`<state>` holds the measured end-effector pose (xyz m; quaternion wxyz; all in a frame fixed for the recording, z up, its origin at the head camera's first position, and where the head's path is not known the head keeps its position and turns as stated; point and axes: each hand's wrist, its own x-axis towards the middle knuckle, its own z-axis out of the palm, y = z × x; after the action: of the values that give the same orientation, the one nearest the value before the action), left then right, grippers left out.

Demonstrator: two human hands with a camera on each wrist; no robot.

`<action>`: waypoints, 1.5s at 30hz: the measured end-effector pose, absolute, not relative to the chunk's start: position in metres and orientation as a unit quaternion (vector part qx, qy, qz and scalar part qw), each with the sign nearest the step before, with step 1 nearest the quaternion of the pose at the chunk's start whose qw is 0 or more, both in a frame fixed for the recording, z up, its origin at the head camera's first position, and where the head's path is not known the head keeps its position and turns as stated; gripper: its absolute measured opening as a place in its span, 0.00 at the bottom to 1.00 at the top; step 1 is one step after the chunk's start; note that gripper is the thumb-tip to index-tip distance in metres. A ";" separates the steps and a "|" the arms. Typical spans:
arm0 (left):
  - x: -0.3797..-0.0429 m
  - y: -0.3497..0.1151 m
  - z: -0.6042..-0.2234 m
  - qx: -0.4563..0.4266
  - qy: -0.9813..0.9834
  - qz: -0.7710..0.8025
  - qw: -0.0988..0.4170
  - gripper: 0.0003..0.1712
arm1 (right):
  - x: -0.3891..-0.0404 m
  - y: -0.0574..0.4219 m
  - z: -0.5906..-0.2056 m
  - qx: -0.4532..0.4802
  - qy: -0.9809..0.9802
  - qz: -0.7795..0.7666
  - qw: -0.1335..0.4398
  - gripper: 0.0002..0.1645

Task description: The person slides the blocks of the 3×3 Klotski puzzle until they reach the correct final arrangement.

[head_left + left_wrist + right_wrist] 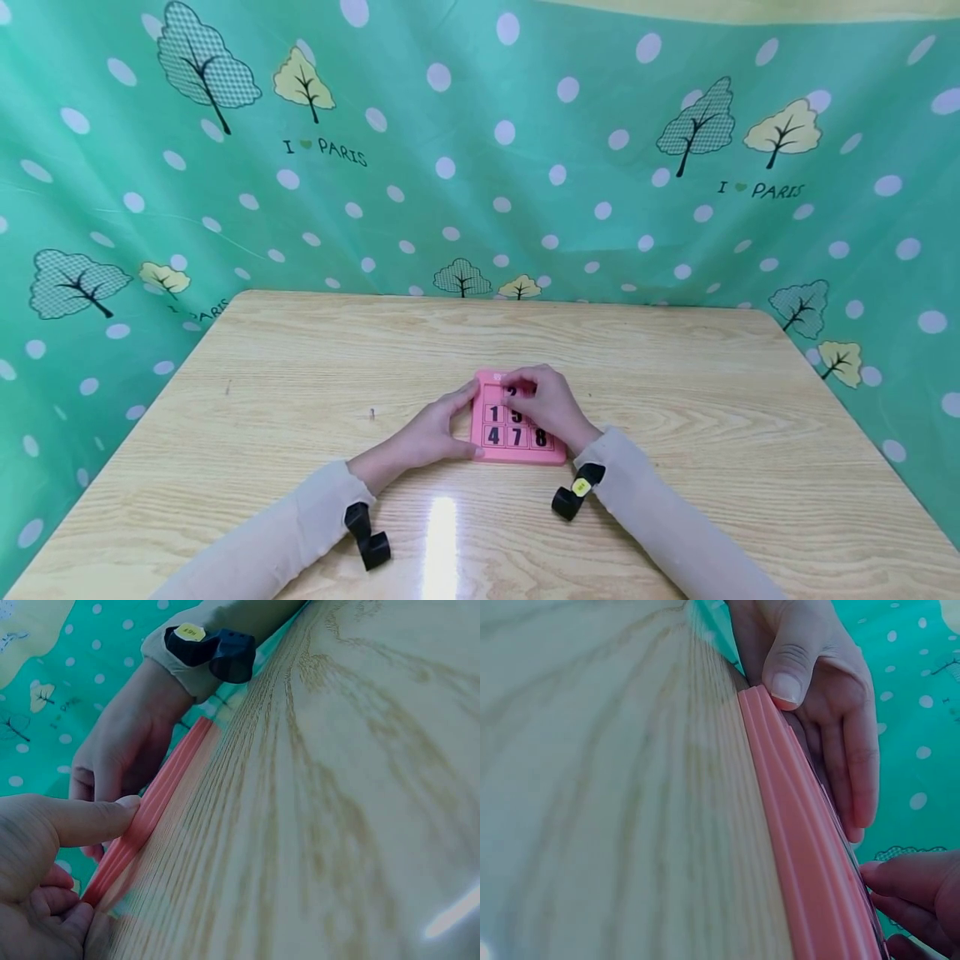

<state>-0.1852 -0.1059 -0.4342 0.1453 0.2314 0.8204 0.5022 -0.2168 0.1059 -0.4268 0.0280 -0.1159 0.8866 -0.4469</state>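
A pink sliding number puzzle (517, 456) lies on the wooden table, with 1, 4, 7 and 8 showing plainly and 2 and 5 partly covered. My left hand (427, 429) holds the puzzle's left side, thumb at the near corner and fingers at the far one. In the left wrist view, the left thumb (97, 819) rests along the pink edge. Over the upper right tiles is my right hand (551, 404), its fingertips touching the puzzle's face near the 2 and 5. That hand hides the tiles at the right of the upper rows.
The light wood table (300, 358) extends around the puzzle on all sides. A green dotted cloth (480, 167) with printed trees hangs behind it. Black wrist cameras (367, 537) sit on both sleeves. A bright light reflection shows on the near tabletop.
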 end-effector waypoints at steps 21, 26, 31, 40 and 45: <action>-0.183 -0.107 -0.434 0.232 0.820 0.502 0.148 0.56 | -0.208 0.117 -0.431 -0.138 0.871 -0.471 0.011 0.15; -0.185 -0.107 -0.436 0.231 0.826 0.493 0.148 0.56 | -0.201 0.119 -0.431 -0.162 0.862 -0.479 0.027 0.14; -0.185 -0.107 -0.435 0.232 0.828 0.488 0.145 0.56 | -0.199 0.120 -0.432 -0.182 0.861 -0.474 0.025 0.16; -0.185 -0.107 -0.434 0.232 0.831 0.485 0.144 0.56 | -0.201 0.118 -0.434 -0.189 0.873 -0.450 0.022 0.16; -0.185 -0.107 -0.434 0.231 0.833 0.482 0.141 0.56 | -0.202 0.117 -0.434 -0.190 0.872 -0.450 0.032 0.15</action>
<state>-0.1848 -0.1065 -0.4340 0.1414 0.2308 0.8333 0.4820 -0.2023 0.1174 -0.4339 0.0318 -0.1898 0.8720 -0.4501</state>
